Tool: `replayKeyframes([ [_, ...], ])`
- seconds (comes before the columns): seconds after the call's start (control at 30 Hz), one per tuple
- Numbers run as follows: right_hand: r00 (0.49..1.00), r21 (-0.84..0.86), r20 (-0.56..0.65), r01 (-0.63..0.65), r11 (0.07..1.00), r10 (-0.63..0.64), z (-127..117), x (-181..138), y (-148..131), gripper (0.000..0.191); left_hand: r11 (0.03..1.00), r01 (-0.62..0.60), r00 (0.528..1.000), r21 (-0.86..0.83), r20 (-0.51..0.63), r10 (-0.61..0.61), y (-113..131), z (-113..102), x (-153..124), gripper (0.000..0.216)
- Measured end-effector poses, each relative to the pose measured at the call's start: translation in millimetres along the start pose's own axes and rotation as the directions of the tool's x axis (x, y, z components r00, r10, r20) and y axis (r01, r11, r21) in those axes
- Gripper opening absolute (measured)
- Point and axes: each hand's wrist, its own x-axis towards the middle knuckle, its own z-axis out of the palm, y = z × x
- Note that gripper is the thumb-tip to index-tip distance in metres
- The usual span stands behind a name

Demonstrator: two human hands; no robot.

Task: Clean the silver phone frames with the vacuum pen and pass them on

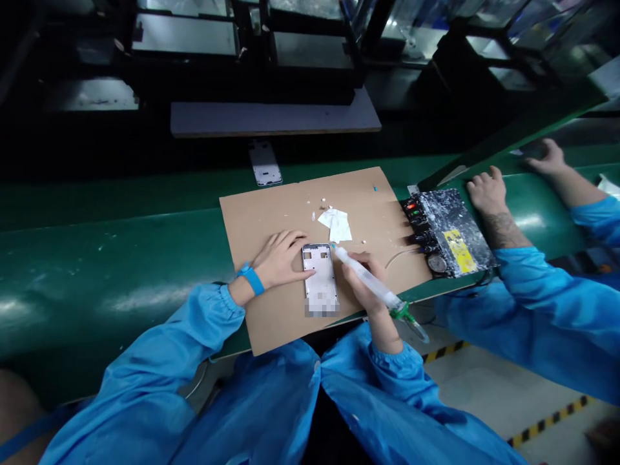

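A silver phone frame (319,271) lies on a brown cardboard sheet (281,213) on the green conveyor belt. My left hand (281,258) rests flat on the cardboard, fingers stretched against the frame's left edge; a blue band circles that wrist. My right hand (363,281) is closed around a clear glue syringe (371,279), held like a pen, its tip touching the frame's upper right corner. A thin tube runs from the syringe's rear end.
A paint-spattered controller box (448,232) with red and green lights sits right of the cardboard. White paper scraps (336,223) lie above the frame. Another phone frame (265,163) lies farther up the belt. A co-worker's hands (489,190) rest on the belt at right.
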Motion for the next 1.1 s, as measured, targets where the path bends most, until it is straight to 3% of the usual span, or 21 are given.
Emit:
replayKeyframes([
  [0.23,0.973,0.07,0.182,-0.158,0.985,0.143,16,-8,-15,0.036,1.0,0.008,1.0,0.004,-0.019,-0.008,2,1,0,0.07],
  [0.4,0.975,0.019,0.178,-0.136,0.99,0.131,16,-4,-14,0.041,1.0,0.007,1.0,0.03,-0.017,-0.007,5,1,-1,0.069],
  [0.8,0.938,0.077,0.228,-0.286,0.955,0.262,18,-5,-25,0.045,1.0,0.011,1.0,0.029,-0.017,-0.01,5,-1,-1,0.068],
  [1.1,0.94,0.072,0.22,-0.284,0.956,0.263,19,-6,-24,0.05,0.999,0.013,1.0,0.036,-0.005,-0.013,3,0,-1,0.069],
])
